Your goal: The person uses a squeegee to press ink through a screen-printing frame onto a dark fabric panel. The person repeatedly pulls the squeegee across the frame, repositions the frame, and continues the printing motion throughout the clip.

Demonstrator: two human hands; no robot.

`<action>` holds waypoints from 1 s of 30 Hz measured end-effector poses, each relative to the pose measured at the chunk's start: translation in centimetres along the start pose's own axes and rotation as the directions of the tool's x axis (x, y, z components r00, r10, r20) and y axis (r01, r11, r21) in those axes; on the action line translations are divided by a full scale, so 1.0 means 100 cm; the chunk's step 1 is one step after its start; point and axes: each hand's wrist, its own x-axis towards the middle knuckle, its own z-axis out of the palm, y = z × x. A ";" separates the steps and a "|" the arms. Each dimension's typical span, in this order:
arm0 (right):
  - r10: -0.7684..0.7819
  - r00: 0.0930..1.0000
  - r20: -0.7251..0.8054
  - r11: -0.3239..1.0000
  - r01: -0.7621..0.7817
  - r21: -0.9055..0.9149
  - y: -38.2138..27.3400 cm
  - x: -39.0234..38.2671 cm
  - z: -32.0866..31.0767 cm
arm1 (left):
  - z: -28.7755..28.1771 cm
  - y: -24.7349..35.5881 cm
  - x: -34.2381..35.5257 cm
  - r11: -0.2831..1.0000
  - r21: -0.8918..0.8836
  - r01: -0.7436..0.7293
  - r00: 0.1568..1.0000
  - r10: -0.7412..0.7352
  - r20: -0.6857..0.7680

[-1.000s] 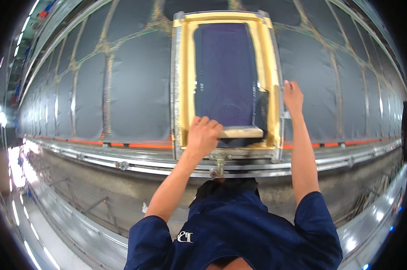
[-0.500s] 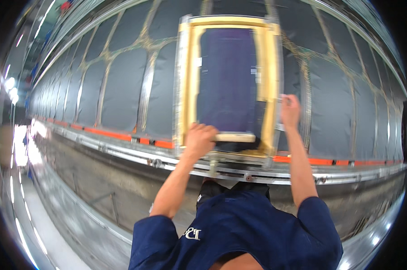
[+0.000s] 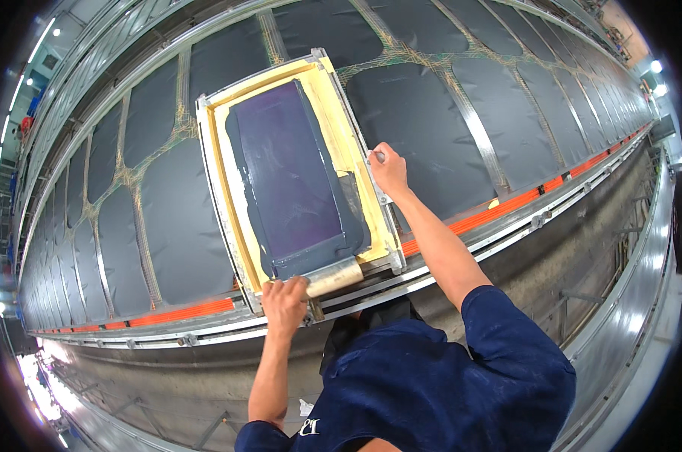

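A rectangular screen frame (image 3: 219,135) with metal rails, yellow tape and a purple mesh (image 3: 284,173) lies on the long printing bed. My left hand (image 3: 284,300) grips the left end of a pale squeegee bar (image 3: 335,275) at the frame's near end, where dark ink borders the mesh. My right hand (image 3: 388,169) is closed at the frame's right rail, its fingertips on a small metal part there that is partly hidden.
The long bed (image 3: 428,128) is lined with dark grey panels separated by pale strips. An orange strip (image 3: 175,313) and metal rail (image 3: 137,339) run along its near edge. A metal trough (image 3: 642,294) runs below, beside my body.
The view has turned, so the frame and bed now appear tilted. The squeegee and my left hand appear lower in the picture; my right hand remains at the frame's right side.
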 end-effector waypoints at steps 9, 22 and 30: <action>0.261 0.954 0.149 0.900 -0.185 -0.395 -0.024 0.004 -0.001 | 0.006 -0.050 0.063 1.000 -0.009 0.013 1.000 -0.013 -0.014; -0.475 0.650 0.593 0.744 0.656 -0.124 -0.149 0.206 0.098 | 0.058 -0.263 0.391 0.998 -0.025 -0.062 0.996 0.060 -0.071; -0.247 0.543 0.802 0.640 0.713 -0.286 -0.180 0.293 0.179 | 0.040 -0.289 0.477 0.976 -0.078 0.203 0.933 -0.168 0.318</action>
